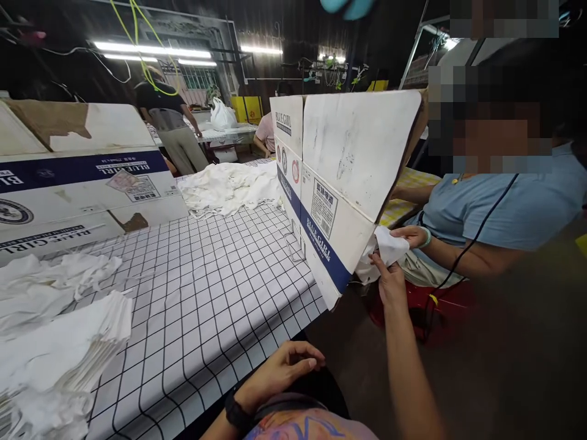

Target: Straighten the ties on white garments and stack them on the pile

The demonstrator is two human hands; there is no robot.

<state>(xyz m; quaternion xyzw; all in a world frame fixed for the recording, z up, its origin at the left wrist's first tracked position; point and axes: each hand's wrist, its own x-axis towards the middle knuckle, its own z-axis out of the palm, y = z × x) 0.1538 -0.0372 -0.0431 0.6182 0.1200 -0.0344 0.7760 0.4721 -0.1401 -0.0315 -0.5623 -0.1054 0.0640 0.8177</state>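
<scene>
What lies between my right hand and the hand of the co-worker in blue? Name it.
A white cloth, in the head view: your right hand and the co-worker's hand both hold it.

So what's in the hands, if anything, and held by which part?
Right hand: white cloth, apparently pinched at its near, lower edge; a co-worker's hand is at its right side. Left hand: nothing held.

Your left hand (279, 369) has free passage over checked tablecloth (215, 281) at 10 o'clock; standing carton (337, 168) blocks you, 12–1 o'clock.
</scene>
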